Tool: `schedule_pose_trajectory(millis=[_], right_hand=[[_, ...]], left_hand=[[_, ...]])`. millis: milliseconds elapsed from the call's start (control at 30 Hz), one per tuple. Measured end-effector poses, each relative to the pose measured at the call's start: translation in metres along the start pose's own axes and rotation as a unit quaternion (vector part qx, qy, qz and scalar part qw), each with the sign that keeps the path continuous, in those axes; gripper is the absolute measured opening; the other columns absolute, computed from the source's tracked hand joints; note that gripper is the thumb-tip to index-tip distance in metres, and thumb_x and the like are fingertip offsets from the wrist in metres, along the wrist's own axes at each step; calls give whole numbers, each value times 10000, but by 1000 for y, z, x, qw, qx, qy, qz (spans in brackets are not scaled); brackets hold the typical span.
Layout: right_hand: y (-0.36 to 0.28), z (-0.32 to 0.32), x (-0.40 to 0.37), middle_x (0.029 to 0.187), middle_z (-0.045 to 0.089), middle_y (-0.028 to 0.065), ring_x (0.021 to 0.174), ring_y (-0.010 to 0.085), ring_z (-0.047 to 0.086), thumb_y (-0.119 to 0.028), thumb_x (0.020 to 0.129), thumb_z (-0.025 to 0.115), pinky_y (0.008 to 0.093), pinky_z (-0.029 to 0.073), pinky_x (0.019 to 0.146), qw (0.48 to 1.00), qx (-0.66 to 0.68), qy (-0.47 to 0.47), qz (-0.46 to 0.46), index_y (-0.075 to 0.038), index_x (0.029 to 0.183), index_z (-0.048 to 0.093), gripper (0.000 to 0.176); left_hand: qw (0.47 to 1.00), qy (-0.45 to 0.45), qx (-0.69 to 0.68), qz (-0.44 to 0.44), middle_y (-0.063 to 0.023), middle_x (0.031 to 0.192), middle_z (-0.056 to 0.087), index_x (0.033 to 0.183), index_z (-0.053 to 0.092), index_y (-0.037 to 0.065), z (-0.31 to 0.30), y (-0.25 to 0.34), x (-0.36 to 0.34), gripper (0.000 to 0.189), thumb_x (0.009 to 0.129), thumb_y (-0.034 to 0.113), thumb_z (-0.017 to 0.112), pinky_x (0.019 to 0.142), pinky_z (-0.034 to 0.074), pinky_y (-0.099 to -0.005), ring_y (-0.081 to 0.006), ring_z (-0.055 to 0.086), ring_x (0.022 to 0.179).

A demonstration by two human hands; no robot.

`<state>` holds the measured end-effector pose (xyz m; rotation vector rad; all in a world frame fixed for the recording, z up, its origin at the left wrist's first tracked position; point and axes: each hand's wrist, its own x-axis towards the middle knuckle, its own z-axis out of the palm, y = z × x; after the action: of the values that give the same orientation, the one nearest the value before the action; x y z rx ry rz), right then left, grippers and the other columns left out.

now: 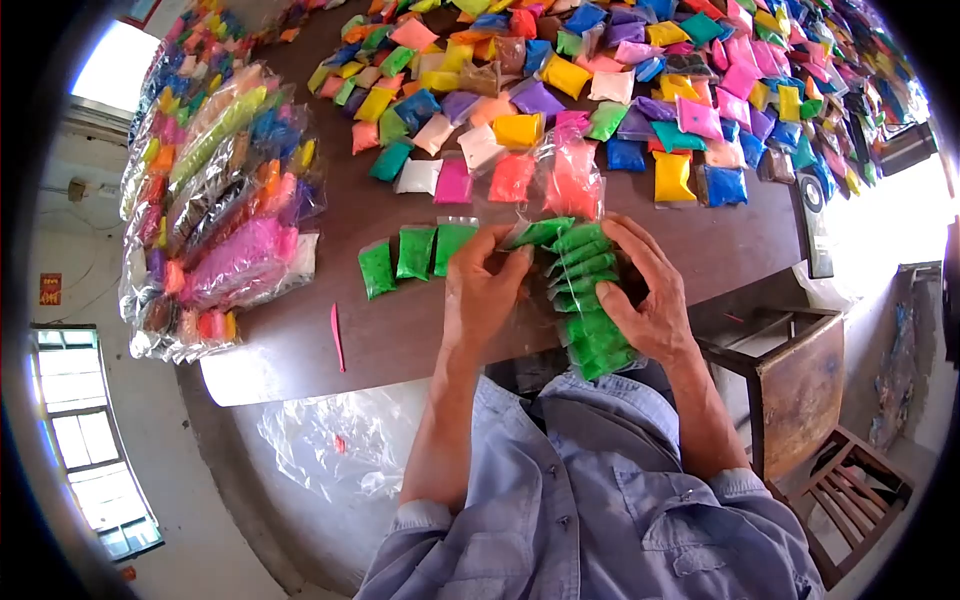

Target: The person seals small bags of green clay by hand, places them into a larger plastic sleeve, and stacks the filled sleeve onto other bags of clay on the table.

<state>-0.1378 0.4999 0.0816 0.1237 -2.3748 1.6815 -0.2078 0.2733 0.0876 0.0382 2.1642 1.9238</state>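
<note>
My left hand (487, 285) is closed, its thumb and forefinger pinching the edge of a small green packet (545, 232). My right hand (648, 290) is wrapped round the right side of a clear plastic bag of green packets (592, 335), stacked in a column at the table's front edge. The pinched packet lies at the bag's upper end. Left of my left hand, a loose green packet (415, 252) lies in a short row with others like it. Just beyond my hands rests a clear bag with coral packets (573, 180).
Loose packets of many colours (540, 75) cover the far side of the brown table (400, 330). Filled clear bags (230, 250) are piled at the left. A pink plastic tool (337, 338) lies near the front edge. A wooden chair (800, 390) stands at the right.
</note>
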Motion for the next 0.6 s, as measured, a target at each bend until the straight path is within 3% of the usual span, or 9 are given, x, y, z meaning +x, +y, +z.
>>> schedule_pose_trajectory(millis=[67,200,300,367,400,467,600], right_hand=[[-3,0,1,1565,590,210,1457,387,568,-74,840,717,433,453,1204,1000,-25,3,-3,-30,1517,596,690],[-1,-1,3,1576,575,226,1474,401,549,-100,851,706,440,445,1212,1000,-19,-18,-2,-37,1537,578,700],[-4,-1,5,1573,574,234,1462,402,559,-116,862,704,441,450,1208,999,-2,-44,-13,-42,1535,585,688],[-8,0,6,1571,576,231,1450,400,571,-116,870,707,442,460,1199,998,-12,-58,-2,-45,1526,598,669],[-8,1,7,1571,576,231,1450,400,571,-116,870,707,442,460,1199,998,-12,-61,-2,-45,1526,598,669],[-7,3,9,1568,583,222,1433,397,586,-123,878,714,439,470,1190,998,-44,-48,-9,-46,1511,613,645],[-7,3,9,1565,590,210,1425,394,594,-127,877,726,436,481,1180,998,-46,-43,5,-58,1506,622,642]], left_hand=[[999,5,52,3,-66,950,772,1241,723,-4,-2,-4,1,223,1027,57,712,587,553,-254,-83,686,734],[999,-13,18,23,-68,937,771,1244,722,-8,-8,-9,-4,228,1025,54,709,571,538,-257,-80,683,723],[999,-11,-28,-33,-39,954,766,1200,726,29,-11,-2,-19,157,1047,53,699,556,504,-233,-49,659,713],[990,13,118,-78,-77,956,779,1133,737,17,-11,0,-28,124,1012,14,714,578,511,-284,-106,680,708],[990,14,117,-79,-77,956,779,1133,737,17,-10,2,-30,124,1012,14,714,578,511,-284,-106,680,708],[938,68,284,187,-161,1022,788,1218,776,48,-5,6,-32,260,975,-5,699,755,603,-382,-284,782,869],[946,72,253,192,-188,1079,775,1177,785,32,1,7,-24,243,953,-19,705,819,604,-418,-378,767,956]])
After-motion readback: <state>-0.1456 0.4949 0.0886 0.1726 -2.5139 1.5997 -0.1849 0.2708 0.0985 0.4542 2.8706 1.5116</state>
